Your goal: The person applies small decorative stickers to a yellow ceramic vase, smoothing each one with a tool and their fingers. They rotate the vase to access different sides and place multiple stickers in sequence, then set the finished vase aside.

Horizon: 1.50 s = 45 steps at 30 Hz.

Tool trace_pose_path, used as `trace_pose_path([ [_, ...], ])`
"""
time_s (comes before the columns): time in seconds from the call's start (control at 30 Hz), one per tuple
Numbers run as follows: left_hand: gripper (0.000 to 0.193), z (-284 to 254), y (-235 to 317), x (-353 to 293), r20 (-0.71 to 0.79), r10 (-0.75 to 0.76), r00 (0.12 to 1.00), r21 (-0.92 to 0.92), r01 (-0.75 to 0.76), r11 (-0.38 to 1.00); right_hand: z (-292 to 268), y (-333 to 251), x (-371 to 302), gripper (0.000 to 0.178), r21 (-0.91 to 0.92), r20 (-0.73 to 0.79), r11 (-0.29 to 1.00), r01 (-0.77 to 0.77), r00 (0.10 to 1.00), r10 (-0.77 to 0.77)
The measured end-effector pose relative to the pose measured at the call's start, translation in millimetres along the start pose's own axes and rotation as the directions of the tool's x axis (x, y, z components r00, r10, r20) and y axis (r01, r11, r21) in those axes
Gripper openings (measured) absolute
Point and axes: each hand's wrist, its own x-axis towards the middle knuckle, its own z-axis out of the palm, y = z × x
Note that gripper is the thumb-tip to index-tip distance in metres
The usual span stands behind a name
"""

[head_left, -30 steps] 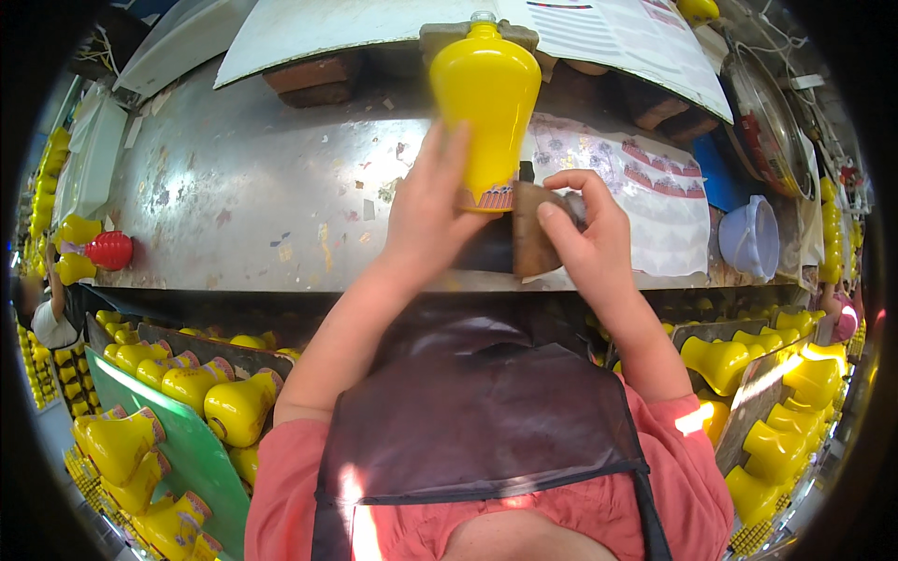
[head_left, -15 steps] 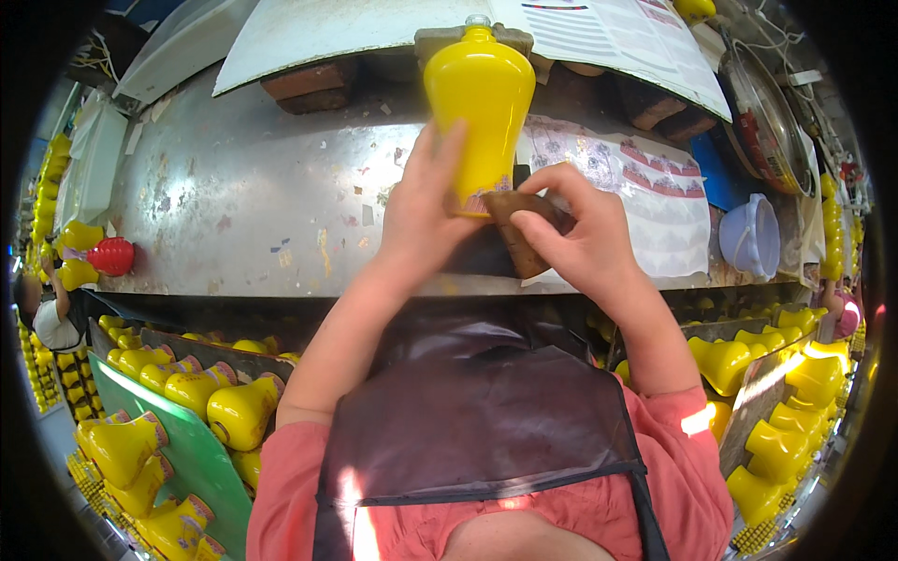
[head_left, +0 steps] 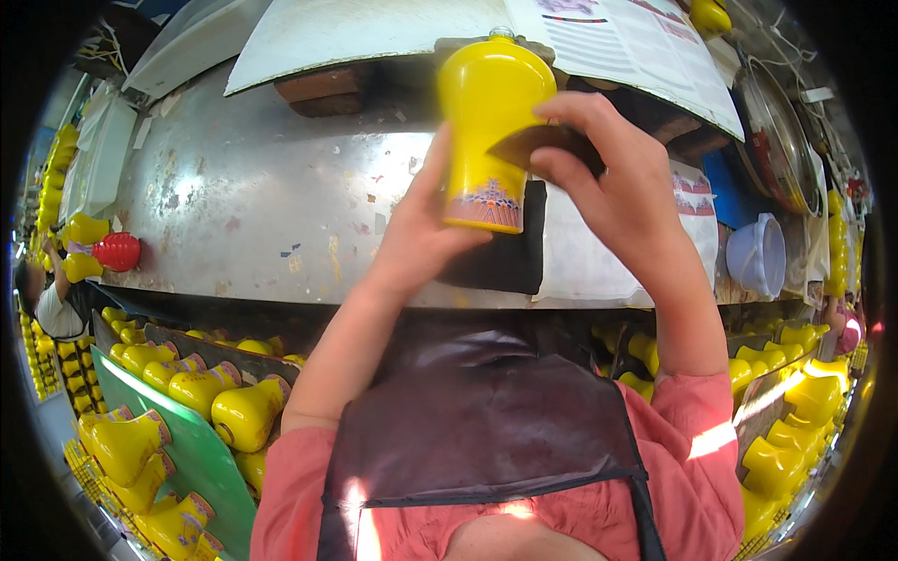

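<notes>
A glossy yellow bottle (head_left: 494, 98) points its capped neck away from me, with a purple and blue patterned decal band (head_left: 485, 208) round its near end. My left hand (head_left: 416, 220) grips its left side, thumb by the base and fingers along the wall, partly hidden. Between the thumb and fingers of my right hand (head_left: 629, 166) is a dark brown flat scraper (head_left: 552, 148). Its pointed edge lies over the bottle's right side above the decal; contact is hard to tell. A dark cloth (head_left: 510, 271) is under the bottle's near end.
Decal sheets (head_left: 599, 248) lie right of the bottle, near a pale blue bucket (head_left: 756, 254). A white board (head_left: 374, 33) rests on bricks (head_left: 323, 89) at the back. Yellow bottles (head_left: 245, 411) fill racks on both sides below the table. Another person (head_left: 58, 304) is far left.
My right hand with the scraper has moved up and right, from the decal to the bottle's mid side. The decal band is now more fully seen. My left hand stays at the bottle's left side.
</notes>
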Motion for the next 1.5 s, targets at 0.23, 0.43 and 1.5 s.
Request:
trace_pose_path([
  [0.23,0.111,7,8,-6,-0.030,-0.030,0.999,-0.159,0.025,0.987,14,10,-13,0.029,0.127,-0.129,0.975,-0.184,0.971,0.200],
  [0.43,0.111,10,10,-7,-0.045,-0.009,0.999,-0.118,0.004,0.993,22,11,-28,0.026,0.267,-0.184,0.949,-0.165,0.958,0.218],
  [1.5,0.090,20,-20,2,0.144,0.503,0.852,0.932,-0.287,0.220,27,-10,-61,0.034,-0.302,-0.117,0.950,-0.080,0.992,0.046],
])
